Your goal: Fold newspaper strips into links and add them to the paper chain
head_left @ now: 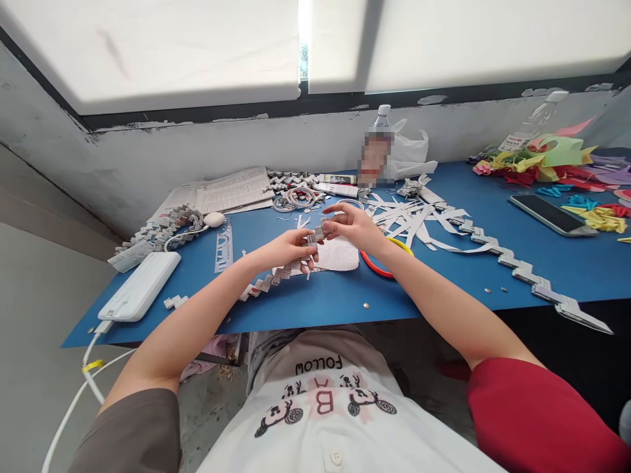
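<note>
A zigzag chain of folded newsprint (266, 284) runs from under my left hand (292, 251) down toward the table's front edge. The fingers of that hand are closed around the chain's upper end. My right hand (348, 223) pinches a small folded paper piece (319, 232) at that same end, so the two hands nearly meet. Beneath them lies a sheet of printed paper (340, 255). Scissors with red and yellow handles (378, 267) rest beside my right wrist, their blades hidden.
Loose paper strips (414, 220) lie right of my hands, with another folded chain (522, 270) beyond. A clear ruler (223, 246) and white power bank (140, 288) are on the left. A phone (552, 215) lies right; a bottle (377, 148) stands behind.
</note>
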Demonstrator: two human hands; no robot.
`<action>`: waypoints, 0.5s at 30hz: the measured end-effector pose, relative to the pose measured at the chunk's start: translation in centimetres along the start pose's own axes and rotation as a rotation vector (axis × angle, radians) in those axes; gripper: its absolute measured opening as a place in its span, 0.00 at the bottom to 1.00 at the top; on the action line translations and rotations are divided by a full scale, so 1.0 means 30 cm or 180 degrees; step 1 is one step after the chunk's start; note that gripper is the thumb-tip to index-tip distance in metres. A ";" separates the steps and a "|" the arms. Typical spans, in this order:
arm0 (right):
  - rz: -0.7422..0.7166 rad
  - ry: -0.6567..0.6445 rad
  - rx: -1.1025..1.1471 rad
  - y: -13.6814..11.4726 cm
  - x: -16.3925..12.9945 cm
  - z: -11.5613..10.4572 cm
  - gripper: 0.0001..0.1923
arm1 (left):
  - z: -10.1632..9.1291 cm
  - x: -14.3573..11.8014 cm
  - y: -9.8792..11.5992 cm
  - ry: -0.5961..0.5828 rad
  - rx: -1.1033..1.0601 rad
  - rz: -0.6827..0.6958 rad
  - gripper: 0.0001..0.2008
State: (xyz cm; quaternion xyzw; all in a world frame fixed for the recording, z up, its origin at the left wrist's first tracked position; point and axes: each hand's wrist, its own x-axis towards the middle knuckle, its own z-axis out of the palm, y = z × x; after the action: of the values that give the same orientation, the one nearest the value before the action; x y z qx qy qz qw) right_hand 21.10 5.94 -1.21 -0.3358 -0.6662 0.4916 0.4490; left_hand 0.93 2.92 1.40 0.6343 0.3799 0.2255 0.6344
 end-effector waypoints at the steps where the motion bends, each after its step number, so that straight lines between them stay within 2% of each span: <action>1: 0.0094 -0.0059 0.0054 0.002 0.003 -0.002 0.23 | 0.004 0.001 -0.001 -0.0014 0.0041 -0.0005 0.16; 4: 0.0107 0.0024 0.0036 0.003 0.010 -0.008 0.21 | 0.003 0.000 -0.001 -0.0094 0.0095 -0.0076 0.18; 7: -0.0073 0.0375 -0.0030 -0.005 0.016 -0.026 0.22 | -0.026 -0.005 0.006 -0.0154 0.0250 -0.0253 0.21; 10: -0.0166 0.0790 -0.0059 -0.019 0.025 -0.064 0.21 | -0.076 -0.012 0.017 -0.0048 0.0675 -0.0420 0.22; 13: 0.0028 0.1230 0.0025 -0.035 0.033 -0.109 0.17 | -0.136 -0.020 0.032 -0.0115 0.1046 -0.0532 0.22; 15: 0.0305 0.1375 0.0056 -0.043 0.036 -0.133 0.13 | -0.178 -0.029 0.045 -0.0087 0.1167 -0.0646 0.22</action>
State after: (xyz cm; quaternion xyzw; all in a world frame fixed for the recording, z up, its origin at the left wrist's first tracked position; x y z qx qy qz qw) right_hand 24.39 7.94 0.78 -0.4607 -0.5336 0.4348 0.5603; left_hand -3.44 5.75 3.39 0.7007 0.4679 0.0788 0.5329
